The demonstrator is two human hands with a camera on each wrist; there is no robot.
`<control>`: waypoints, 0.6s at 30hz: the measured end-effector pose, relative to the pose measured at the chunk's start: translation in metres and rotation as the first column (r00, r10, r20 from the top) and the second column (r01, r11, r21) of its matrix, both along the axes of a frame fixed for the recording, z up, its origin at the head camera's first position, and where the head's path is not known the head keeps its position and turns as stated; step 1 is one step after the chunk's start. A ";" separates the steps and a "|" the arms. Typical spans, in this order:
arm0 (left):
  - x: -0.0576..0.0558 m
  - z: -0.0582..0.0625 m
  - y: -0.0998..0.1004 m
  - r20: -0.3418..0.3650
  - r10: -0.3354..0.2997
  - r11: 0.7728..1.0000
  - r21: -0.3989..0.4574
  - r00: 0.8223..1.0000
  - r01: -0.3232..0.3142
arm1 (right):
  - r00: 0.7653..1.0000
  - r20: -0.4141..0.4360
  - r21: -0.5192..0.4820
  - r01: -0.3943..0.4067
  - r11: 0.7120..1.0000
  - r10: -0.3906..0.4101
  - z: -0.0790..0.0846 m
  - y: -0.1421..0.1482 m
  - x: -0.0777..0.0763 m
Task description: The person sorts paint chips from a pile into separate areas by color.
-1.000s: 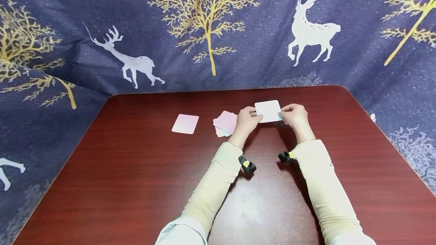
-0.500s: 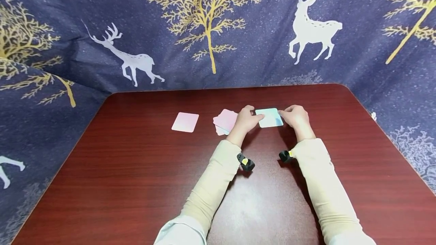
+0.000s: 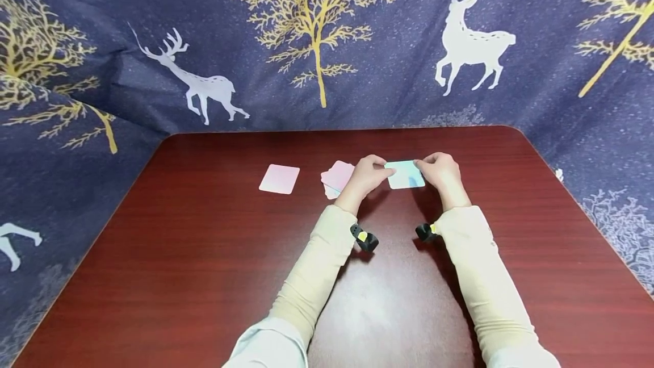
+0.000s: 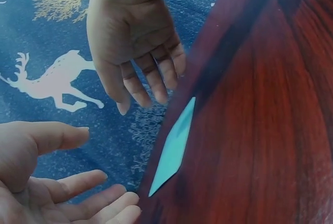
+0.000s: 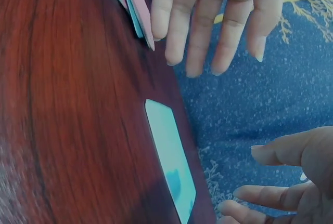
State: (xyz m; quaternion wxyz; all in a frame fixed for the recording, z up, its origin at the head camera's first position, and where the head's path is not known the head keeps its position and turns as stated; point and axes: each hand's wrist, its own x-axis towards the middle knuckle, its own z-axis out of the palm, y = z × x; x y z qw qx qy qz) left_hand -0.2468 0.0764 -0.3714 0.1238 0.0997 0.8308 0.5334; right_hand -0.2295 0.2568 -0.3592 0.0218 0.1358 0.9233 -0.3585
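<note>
A light turquoise card (image 3: 406, 175) with a darker blue patch lies flat on the table between my two hands. Over its left end, my left hand (image 3: 364, 179) hovers with thumb and fingers parted. My right hand (image 3: 440, 170) is above the other end. Both wrist views show daylight between the card and the fingers, which are loosely extended and hold nothing. Beside my left hand, a loose pile of cards (image 3: 337, 176) shows pink on top and turquoise edges in the right wrist view. Farther left lies a single pink card (image 3: 279, 179).
All of this rests toward the far side of a dark red wooden table (image 3: 168, 260). Behind its far edge hangs a dark blue cloth (image 3: 378, 95) printed with white deer and golden trees. A small black camera is strapped at each wrist.
One second ago both hands gripped the card, tilted with a whitish face showing. It came down flat on the table, and the hands have since let go and risen slightly.
</note>
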 end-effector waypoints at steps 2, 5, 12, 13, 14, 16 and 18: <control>0.000 0.003 -0.004 -0.006 -0.006 1.000 0.005 1.000 0.006 | 1.000 -0.014 -0.006 -0.002 1.000 0.002 0.001 -0.004 0.001; 0.000 0.005 -0.011 -0.009 0.018 1.000 0.010 1.000 -0.018 | 0.999 -0.026 -0.013 -0.023 1.000 0.023 0.002 -0.013 0.000; 0.000 0.013 -0.022 0.030 0.013 0.996 0.083 0.999 -0.016 | 0.999 -0.039 0.008 -0.036 0.999 0.036 0.004 -0.029 0.001; 0.000 0.014 -0.024 0.033 0.009 0.996 0.089 0.999 -0.012 | 0.999 -0.041 0.012 -0.034 0.999 0.034 0.004 -0.031 0.000; 0.001 0.015 -0.027 0.031 0.009 0.996 0.090 0.999 -0.011 | 0.998 -0.046 0.020 -0.033 0.999 0.034 0.004 -0.034 0.000; 0.002 0.016 -0.031 0.036 0.015 0.995 0.098 0.999 -0.019 | 0.998 -0.058 0.026 -0.036 0.999 0.037 0.004 -0.038 -0.001; 0.004 0.018 -0.037 0.021 0.033 0.996 0.083 0.999 -0.035 | 0.996 -0.077 0.027 -0.041 0.999 0.043 0.004 -0.044 -0.002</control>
